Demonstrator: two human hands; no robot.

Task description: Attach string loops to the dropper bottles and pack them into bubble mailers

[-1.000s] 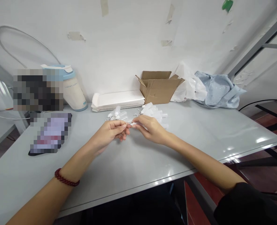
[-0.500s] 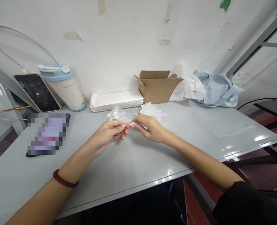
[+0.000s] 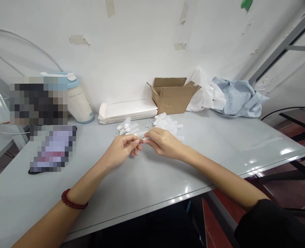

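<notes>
Above the table, my left hand and my right hand meet fingertip to fingertip. Thumb and forefinger of the right pinch a small white piece, mostly covered by the fingers. The left is also closed in a pinch at its near end, but what lies between those fingertips is too small to make out. Just behind the hands are two groups of small clear plastic tubes with white parts and thin loops: a left group and a larger right group, partly hidden by my right hand.
A stack of white flat boxes and an open cardboard box stand along the wall. Right of them are a white plastic bag and a light-blue cloth bag. At left are a tumbler and blurred-out items.
The hands stay together in nearly the same spot. My left wrist has shifted slightly to the right, and its fingers have curled a little more.
</notes>
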